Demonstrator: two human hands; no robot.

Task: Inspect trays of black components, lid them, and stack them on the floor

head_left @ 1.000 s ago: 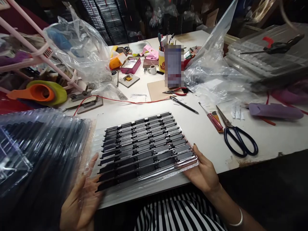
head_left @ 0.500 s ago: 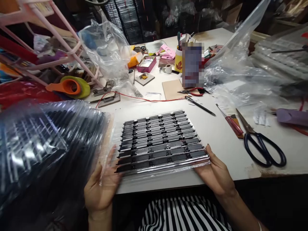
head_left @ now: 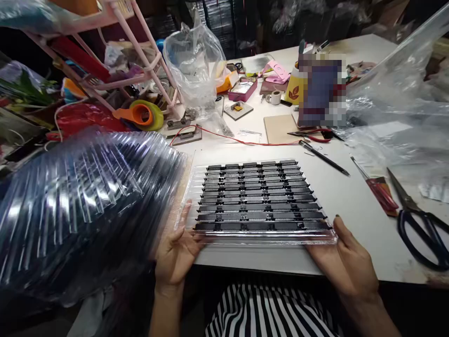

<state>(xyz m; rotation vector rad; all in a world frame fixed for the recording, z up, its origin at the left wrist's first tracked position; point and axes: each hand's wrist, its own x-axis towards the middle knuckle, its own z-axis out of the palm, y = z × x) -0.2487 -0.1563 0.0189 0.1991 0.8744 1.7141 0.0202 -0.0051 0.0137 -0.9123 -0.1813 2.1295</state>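
Note:
A clear plastic tray (head_left: 259, 199) with several rows of black toothed strips lies level between my hands, over the front part of the white table. My left hand (head_left: 178, 255) grips its left front corner, thumb on the rim and fingers beneath, partly seen through the plastic. At the right front corner my right hand (head_left: 345, 257) holds the tray with the thumb at the edge; its fingers pass under and are hidden. Left of the tray is a big pile of stacked clear plastic trays (head_left: 87, 206), close to my left hand.
Large scissors (head_left: 419, 215) and a red-handled screwdriver (head_left: 380, 192) lie on the right. Behind the tray are a black pen (head_left: 324, 157), pliers (head_left: 315, 135) and a beige board (head_left: 280, 128). A pink rack (head_left: 154, 63) stands back left; plastic bags (head_left: 389, 126) lie back right.
The view has turned left, so everything sits further right in the picture. The tray stays in both hands and now looks straighter, its right side less raised.

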